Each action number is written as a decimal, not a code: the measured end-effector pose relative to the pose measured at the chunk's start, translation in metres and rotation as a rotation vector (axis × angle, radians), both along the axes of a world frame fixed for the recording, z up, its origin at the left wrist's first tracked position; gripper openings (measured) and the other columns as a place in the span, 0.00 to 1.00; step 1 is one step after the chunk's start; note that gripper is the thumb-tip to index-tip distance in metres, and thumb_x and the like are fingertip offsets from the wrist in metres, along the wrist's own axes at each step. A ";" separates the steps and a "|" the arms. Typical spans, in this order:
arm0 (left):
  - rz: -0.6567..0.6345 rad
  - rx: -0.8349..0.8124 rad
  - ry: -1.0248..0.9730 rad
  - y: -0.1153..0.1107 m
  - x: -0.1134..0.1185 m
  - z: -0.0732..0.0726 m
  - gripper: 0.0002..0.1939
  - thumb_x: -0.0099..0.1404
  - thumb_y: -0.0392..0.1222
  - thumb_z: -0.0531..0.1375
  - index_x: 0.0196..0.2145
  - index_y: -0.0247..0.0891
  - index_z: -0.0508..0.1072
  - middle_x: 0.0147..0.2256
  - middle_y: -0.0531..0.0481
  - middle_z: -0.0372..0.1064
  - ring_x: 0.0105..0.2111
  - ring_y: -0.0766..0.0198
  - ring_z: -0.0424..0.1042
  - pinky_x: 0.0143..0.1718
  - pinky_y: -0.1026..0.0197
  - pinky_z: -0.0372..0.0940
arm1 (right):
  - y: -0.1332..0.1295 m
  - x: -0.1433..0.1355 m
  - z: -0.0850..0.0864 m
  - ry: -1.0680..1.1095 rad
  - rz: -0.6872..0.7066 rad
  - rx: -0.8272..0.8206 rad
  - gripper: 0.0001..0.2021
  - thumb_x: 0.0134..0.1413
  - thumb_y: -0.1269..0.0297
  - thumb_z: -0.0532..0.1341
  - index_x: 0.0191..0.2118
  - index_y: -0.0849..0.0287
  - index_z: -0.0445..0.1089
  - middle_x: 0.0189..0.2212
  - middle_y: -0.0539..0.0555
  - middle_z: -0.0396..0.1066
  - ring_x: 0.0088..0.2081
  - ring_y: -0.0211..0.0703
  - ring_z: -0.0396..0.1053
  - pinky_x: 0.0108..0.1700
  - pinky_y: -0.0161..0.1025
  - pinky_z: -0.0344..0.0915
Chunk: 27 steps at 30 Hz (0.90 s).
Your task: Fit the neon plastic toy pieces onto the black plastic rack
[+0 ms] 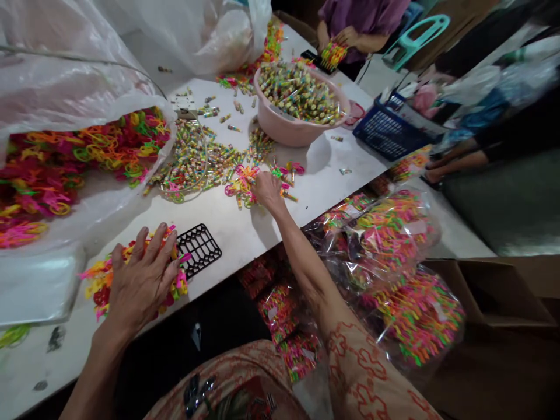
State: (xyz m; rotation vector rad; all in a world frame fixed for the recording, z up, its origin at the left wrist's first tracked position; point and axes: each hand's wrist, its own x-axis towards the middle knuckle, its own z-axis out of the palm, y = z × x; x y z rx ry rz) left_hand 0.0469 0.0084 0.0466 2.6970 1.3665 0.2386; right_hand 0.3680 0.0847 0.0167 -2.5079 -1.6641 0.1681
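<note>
Our left hand (144,271) lies spread over toys (101,286) overlapping the rack (201,248); whether our right hand (268,189), at the pile (240,185) beyond the rack, pinches anything, we cannot tell. A sideways drag of the left could knock toys off the rack.

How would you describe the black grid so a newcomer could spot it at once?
On the white table, find the left hand spread over a heap of bright pieces. Just right of that hand lies the black grid, flat and roughly rectangular. Its dark, open bars set it apart from the colourful pieces beside it.
</note>
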 end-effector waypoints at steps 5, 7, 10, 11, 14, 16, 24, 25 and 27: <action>0.021 -0.013 0.018 0.000 0.001 0.001 0.28 0.72 0.48 0.42 0.67 0.46 0.53 0.67 0.44 0.52 0.67 0.44 0.49 0.62 0.33 0.43 | -0.032 -0.011 0.005 -0.018 -0.135 0.174 0.12 0.58 0.75 0.53 0.44 0.64 0.71 0.48 0.64 0.70 0.41 0.47 0.71 0.40 0.41 0.64; 0.021 -0.014 0.028 0.001 0.001 0.002 0.28 0.72 0.48 0.41 0.67 0.47 0.52 0.66 0.44 0.52 0.67 0.44 0.49 0.62 0.33 0.44 | -0.044 -0.014 0.004 0.017 -0.159 0.240 0.11 0.57 0.74 0.55 0.43 0.63 0.71 0.47 0.63 0.71 0.41 0.47 0.70 0.39 0.40 0.64; 0.011 -0.016 0.026 0.001 0.000 0.001 0.28 0.72 0.48 0.40 0.67 0.46 0.52 0.66 0.43 0.52 0.67 0.43 0.49 0.62 0.32 0.43 | -0.051 -0.017 0.000 0.165 -0.248 0.358 0.07 0.53 0.72 0.58 0.37 0.62 0.72 0.42 0.60 0.73 0.39 0.45 0.70 0.39 0.40 0.64; 0.010 -0.018 0.018 0.001 0.000 0.000 0.28 0.72 0.48 0.41 0.67 0.46 0.52 0.66 0.44 0.52 0.67 0.43 0.49 0.62 0.33 0.43 | -0.052 -0.019 -0.003 0.274 -0.255 0.394 0.04 0.52 0.71 0.59 0.34 0.62 0.72 0.38 0.59 0.73 0.37 0.44 0.69 0.38 0.39 0.64; 0.013 -0.020 -0.005 0.001 0.000 -0.001 0.28 0.72 0.48 0.42 0.67 0.45 0.51 0.67 0.43 0.51 0.67 0.43 0.48 0.63 0.33 0.41 | -0.058 -0.032 -0.010 0.759 -0.133 0.395 0.04 0.45 0.66 0.63 0.27 0.61 0.70 0.25 0.51 0.69 0.27 0.39 0.66 0.31 0.37 0.63; 0.016 -0.020 -0.014 0.002 0.000 -0.001 0.28 0.72 0.48 0.43 0.67 0.45 0.51 0.67 0.43 0.51 0.67 0.43 0.47 0.63 0.33 0.40 | -0.066 -0.048 -0.013 1.067 -0.031 0.300 0.07 0.41 0.62 0.65 0.26 0.60 0.69 0.21 0.46 0.65 0.22 0.35 0.61 0.26 0.35 0.59; 0.026 -0.066 0.035 0.002 0.001 0.004 0.28 0.71 0.48 0.44 0.66 0.44 0.55 0.68 0.44 0.48 0.68 0.45 0.45 0.64 0.33 0.39 | -0.092 -0.112 -0.024 1.407 0.117 0.080 0.16 0.34 0.60 0.68 0.25 0.58 0.60 0.20 0.42 0.57 0.23 0.32 0.54 0.26 0.32 0.53; 0.022 -0.070 0.044 0.002 0.000 0.004 0.27 0.71 0.47 0.43 0.66 0.43 0.55 0.68 0.43 0.47 0.68 0.45 0.45 0.64 0.33 0.39 | -0.093 -0.118 -0.026 1.379 0.160 0.097 0.14 0.36 0.62 0.67 0.25 0.58 0.61 0.21 0.42 0.57 0.25 0.32 0.55 0.28 0.32 0.54; 0.023 -0.075 0.049 0.002 0.000 0.004 0.27 0.71 0.46 0.43 0.66 0.43 0.56 0.68 0.44 0.47 0.68 0.45 0.45 0.64 0.33 0.39 | -0.095 -0.129 -0.029 1.338 0.214 0.124 0.11 0.39 0.63 0.65 0.23 0.59 0.61 0.23 0.44 0.58 0.26 0.33 0.56 0.30 0.32 0.55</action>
